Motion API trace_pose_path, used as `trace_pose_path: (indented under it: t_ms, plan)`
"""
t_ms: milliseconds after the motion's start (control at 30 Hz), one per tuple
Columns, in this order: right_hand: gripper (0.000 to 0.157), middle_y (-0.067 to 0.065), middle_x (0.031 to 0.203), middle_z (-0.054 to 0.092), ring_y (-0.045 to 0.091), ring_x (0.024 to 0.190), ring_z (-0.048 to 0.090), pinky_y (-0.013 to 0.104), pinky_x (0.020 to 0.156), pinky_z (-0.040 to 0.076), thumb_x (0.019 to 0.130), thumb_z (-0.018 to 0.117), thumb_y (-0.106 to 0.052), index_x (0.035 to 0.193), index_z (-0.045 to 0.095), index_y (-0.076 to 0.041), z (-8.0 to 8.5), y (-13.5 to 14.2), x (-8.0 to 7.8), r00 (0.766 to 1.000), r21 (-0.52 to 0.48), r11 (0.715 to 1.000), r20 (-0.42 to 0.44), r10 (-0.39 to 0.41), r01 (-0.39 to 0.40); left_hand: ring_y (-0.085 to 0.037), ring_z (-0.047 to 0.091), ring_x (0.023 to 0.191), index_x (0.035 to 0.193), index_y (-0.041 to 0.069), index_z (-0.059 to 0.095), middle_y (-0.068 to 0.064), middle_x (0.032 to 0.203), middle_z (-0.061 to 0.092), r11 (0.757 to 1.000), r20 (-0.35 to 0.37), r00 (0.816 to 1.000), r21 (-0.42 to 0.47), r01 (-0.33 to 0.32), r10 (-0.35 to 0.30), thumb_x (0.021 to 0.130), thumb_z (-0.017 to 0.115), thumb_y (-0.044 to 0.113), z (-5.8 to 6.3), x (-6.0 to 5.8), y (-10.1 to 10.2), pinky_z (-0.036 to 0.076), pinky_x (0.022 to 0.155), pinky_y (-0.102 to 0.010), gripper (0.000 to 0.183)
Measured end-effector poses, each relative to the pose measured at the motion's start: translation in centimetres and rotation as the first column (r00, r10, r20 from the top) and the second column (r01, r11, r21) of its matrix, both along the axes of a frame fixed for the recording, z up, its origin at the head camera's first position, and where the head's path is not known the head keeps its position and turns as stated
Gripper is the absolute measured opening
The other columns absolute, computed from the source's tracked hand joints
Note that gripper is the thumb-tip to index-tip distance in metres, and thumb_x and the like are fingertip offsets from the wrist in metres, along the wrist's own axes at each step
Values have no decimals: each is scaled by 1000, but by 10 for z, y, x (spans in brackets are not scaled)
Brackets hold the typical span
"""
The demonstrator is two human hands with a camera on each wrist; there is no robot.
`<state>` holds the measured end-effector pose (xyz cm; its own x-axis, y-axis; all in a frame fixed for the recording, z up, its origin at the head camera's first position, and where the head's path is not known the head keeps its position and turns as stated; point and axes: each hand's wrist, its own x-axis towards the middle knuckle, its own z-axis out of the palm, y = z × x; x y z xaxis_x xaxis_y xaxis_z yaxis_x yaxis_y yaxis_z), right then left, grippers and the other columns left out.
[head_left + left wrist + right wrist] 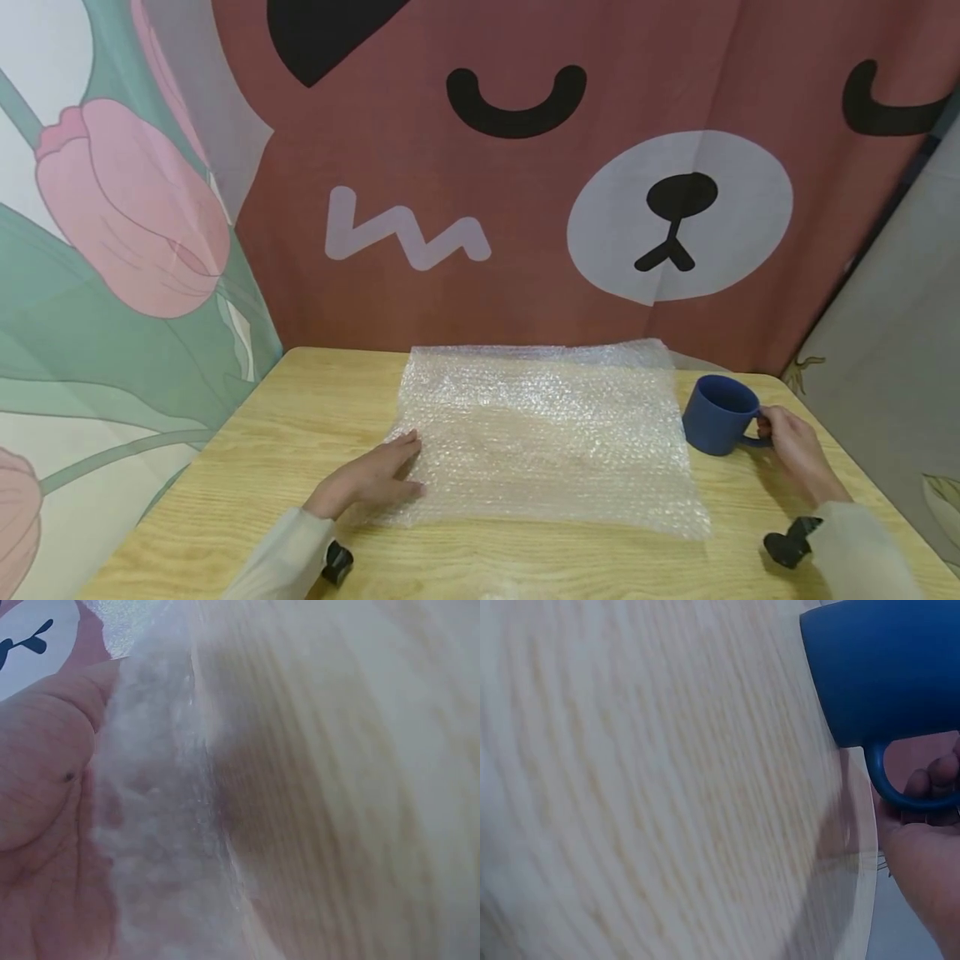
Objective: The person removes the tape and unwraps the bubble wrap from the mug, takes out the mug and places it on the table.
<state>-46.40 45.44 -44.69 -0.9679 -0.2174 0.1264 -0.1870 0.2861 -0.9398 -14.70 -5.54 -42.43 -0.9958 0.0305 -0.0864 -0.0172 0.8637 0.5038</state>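
Note:
A sheet of clear bubble wrap (540,442) lies spread over the middle of the table. My left hand (371,479) rests at its left edge, fingers fairly straight and thumb apart. The left wrist view shows the palm (45,802) close beside the edge of the wrap (161,817), which hides part of the fingers. To the right of the sheet, a plain blue mug (716,421) stands upright. My right hand (798,450) grips its handle from the right, and the right wrist view shows fingers curled at the handle (881,776).
The light wooden table (315,392) reaches back to a curtain (525,300) printed with a brown bear face. Flower-printed fabric (135,333) hangs at the left, and pale fabric (885,333) at the right, near the mug's side of the table.

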Motion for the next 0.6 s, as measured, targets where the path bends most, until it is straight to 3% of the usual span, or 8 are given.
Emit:
trace_pose_path:
  t_ms: [333,467,533,600]
  plan:
    - [27,-15,85,54,3,79,48,16,64,42,103,45,-34,92,62,-16,7,15,2,1000,-27,1000,-9,1,-1,-43,24,139,142,-14,35,-30,151,25,998,-33,998,-39,48,-49,94,65,23,10,-10,2,21,112,-53,67]
    - [25,-19,93,54,-1,87,47,17,79,44,100,48,-41,106,60,-20,11,17,-3,998,-58,996,9,-66,66,-42,25,139,141,-14,36,-30,150,27,997,-65,996,-53,59,-62,94,65,20,13,-13,0,22,112,-52,64]
    - [29,-17,100,54,0,95,48,24,92,42,100,48,-43,116,58,-20,15,17,-3,991,-70,989,25,-128,129,-43,26,138,141,-15,37,-31,149,28,997,-89,994,-49,56,-60,94,64,19,15,-13,-1,23,111,-53,64]
    - [30,-22,106,52,-5,98,48,21,94,40,100,45,-43,119,59,-24,18,19,-4,984,-76,982,-6,-177,176,-44,28,137,141,-15,36,-31,149,29,998,-116,992,-37,48,-52,94,64,18,17,-11,-3,24,110,-54,64]
